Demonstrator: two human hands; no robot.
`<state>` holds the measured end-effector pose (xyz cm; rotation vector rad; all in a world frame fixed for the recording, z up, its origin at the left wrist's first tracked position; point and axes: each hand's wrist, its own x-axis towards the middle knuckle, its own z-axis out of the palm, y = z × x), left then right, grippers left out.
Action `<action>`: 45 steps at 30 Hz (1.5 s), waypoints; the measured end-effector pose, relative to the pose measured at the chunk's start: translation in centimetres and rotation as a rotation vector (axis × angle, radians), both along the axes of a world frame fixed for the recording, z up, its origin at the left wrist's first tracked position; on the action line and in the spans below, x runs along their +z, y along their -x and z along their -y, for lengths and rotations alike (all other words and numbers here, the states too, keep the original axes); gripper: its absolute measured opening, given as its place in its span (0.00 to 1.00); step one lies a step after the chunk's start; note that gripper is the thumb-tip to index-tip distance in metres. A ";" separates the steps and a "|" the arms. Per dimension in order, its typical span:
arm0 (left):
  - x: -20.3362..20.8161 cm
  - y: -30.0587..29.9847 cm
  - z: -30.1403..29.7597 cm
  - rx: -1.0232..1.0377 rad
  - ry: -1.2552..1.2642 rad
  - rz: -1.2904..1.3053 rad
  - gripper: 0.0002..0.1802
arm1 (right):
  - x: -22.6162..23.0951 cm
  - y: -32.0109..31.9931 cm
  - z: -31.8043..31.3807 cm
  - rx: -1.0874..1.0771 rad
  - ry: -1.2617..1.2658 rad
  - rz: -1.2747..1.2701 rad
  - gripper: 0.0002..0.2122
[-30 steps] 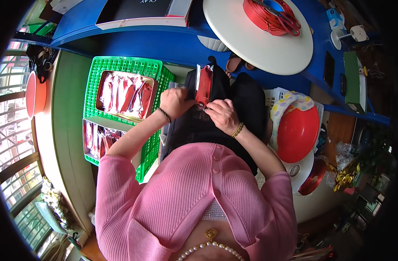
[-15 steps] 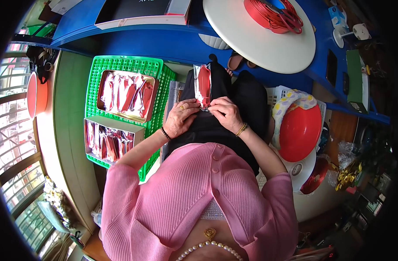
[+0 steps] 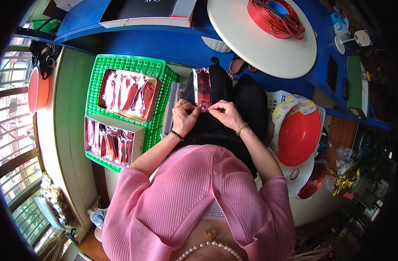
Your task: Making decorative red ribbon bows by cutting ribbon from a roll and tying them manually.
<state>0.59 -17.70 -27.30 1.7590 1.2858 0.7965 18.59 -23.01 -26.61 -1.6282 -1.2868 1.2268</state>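
A long red item in a clear plastic sleeve (image 3: 202,87) lies over my lap, its far end pointing away from me. My left hand (image 3: 184,116) pinches the near left corner of the sleeve between thumb and fingers. At the near right corner, my right hand (image 3: 226,114) grips the plastic in the same way. To my left, an open box (image 3: 152,101) holds several similar wrapped red items, lying in a row. Nearer to me, a second box (image 3: 138,135) is filled with more of them.
Both boxes rest on a green plastic basket (image 3: 162,69). A white round turntable (image 3: 234,39) on the blue table (image 3: 133,45) carries a coil of red cord (image 3: 273,24) with scissors (image 3: 290,21). At right are a red bowl (image 3: 300,137) and a patterned cloth (image 3: 290,104).
Both hands have shifted slightly toward the sleeve's near edge and now pinch its corners. The left hand has risen from lying flatter. The sleeve has tilted, and its red content looks darker.
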 end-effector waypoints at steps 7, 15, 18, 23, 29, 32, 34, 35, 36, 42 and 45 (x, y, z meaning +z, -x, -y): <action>0.2 -0.1 0.3 0.067 0.035 -0.047 0.07 | 0.3 1.3 -0.8 -0.115 -0.074 0.250 0.15; -0.4 1.6 -1.7 0.100 0.453 -0.046 0.13 | -0.4 2.0 -0.6 -0.215 -0.063 0.227 0.13; -0.1 1.7 -2.3 0.026 0.420 0.077 0.14 | -1.0 2.2 -0.6 -0.249 -0.112 0.203 0.13; 0.8 0.2 -2.4 -0.135 0.191 -0.149 0.14 | -1.6 1.9 -0.9 -0.251 0.010 0.120 0.12; 1.5 6.3 -5.0 -0.005 -0.063 -0.103 0.07 | -1.7 0.3 0.1 -0.300 0.188 -0.184 0.05; 1.7 13.2 -8.3 0.197 -0.332 -0.192 0.05 | -1.9 0.1 0.9 -0.347 0.159 -0.272 0.05; 1.5 17.4 -10.9 0.289 -0.581 -0.420 0.06 | -1.7 0.1 1.0 -0.318 0.127 -0.233 0.05; 1.3 19.0 -11.4 0.358 -0.571 -0.630 0.05 | -1.4 0.1 0.8 -0.312 0.119 -0.275 0.05; 1.3 20.6 -12.3 0.319 -0.553 -0.735 0.05 | -0.8 -0.1 0.7 -0.275 0.152 -0.250 0.04; 3.4 16.8 -14.3 0.261 -0.340 -0.817 0.34 | 8.3 -4.1 -0.4 -0.257 -0.183 0.054 0.05; 7.8 9.2 -16.7 0.116 -0.681 -0.492 0.21 | 14.1 -9.6 -2.0 -0.386 -0.435 0.314 0.03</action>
